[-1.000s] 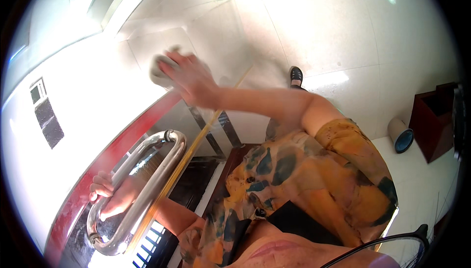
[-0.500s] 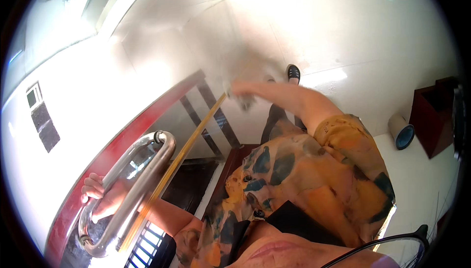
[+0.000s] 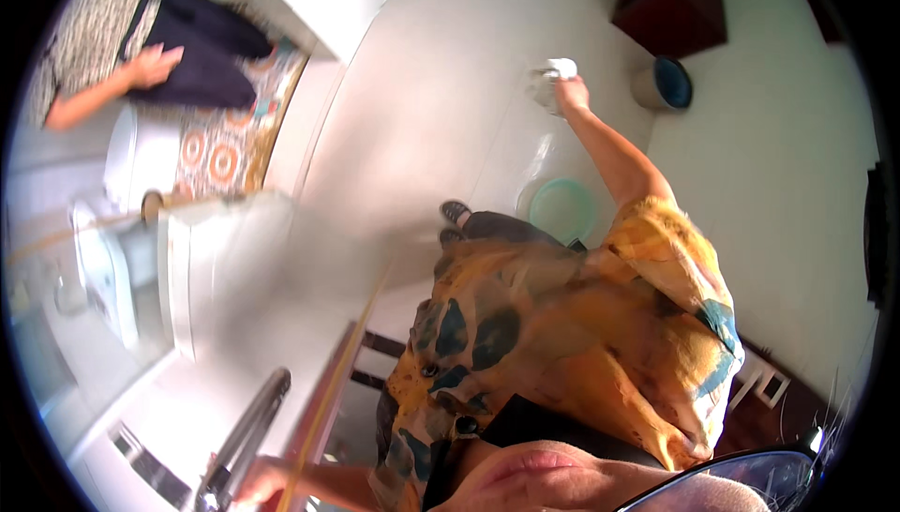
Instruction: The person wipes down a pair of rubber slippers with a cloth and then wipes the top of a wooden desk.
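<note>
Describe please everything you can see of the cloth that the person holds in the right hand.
The cloth is small, white to pale grey, and looks soft and crumpled into a wad. The right hand grips it at the end of an outstretched arm, so part of it is hidden by the fingers. It is seen against the pale glossy floor, above a round green basin. It is blurred, so weave and dampness cannot be told.

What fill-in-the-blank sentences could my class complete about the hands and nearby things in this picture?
1. The right hand holds a crumpled white ____ out over the pale tiled floor.
2. The round plastic basin on the floor is pale ____.
3. The left hand rests by a long ____ bar handle.
4. A second person stands in the upper ____ of the view.

Missing words: cloth; green; metal; left
</note>
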The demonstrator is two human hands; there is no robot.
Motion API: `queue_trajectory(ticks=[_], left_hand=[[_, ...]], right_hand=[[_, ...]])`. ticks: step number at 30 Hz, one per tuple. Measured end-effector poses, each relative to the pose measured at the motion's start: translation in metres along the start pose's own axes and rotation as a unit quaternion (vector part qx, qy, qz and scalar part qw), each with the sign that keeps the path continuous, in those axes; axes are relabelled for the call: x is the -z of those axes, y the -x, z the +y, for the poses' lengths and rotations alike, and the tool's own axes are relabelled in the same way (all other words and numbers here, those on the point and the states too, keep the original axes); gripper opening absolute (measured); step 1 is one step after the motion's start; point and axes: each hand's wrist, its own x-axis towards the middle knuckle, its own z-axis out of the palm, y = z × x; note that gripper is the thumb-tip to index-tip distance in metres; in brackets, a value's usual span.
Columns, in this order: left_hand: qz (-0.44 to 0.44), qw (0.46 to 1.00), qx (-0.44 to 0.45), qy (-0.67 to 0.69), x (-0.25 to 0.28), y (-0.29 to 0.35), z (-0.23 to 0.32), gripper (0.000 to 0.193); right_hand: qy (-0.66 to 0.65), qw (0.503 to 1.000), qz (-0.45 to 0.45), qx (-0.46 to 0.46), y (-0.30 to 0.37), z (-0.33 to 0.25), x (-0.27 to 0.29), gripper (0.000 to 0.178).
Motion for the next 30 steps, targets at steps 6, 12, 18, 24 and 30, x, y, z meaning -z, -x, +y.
queue_trajectory(ticks=[6, 12, 18, 24, 30], left_hand=[[-0.18, 0.919, 0.349, 0.042, -0.094, 0.117, -0.029, 0.027], [-0.416, 0.653, 0.629, -0.067, -0.161, 0.23, -0.052, 0.027], [-0.495, 0.586, 0.638, -0.068, -0.28, 0.262, 0.004, 0.028], [-0.544, 0.645, 0.532, 0.063, -0.438, 0.246, 0.163, 0.029], [-0.832, 0.46, 0.285, 0.123, -0.52, 0.346, 0.298, 0.02]], right_hand=[[-0.498, 0.852, 0.142, -0.077, 0.028, 0.175, 0.102, 0.034], [0.113, 0.945, -0.139, -0.275, 0.181, 0.332, 0.056, 0.024], [0.276, 0.953, -0.124, 0.029, 0.083, 0.301, 0.019, 0.03], [-0.393, 0.902, 0.04, -0.174, -0.087, 0.106, 0.08, 0.035], [-0.439, 0.886, 0.047, -0.141, -0.158, 0.025, 0.126, 0.033]])
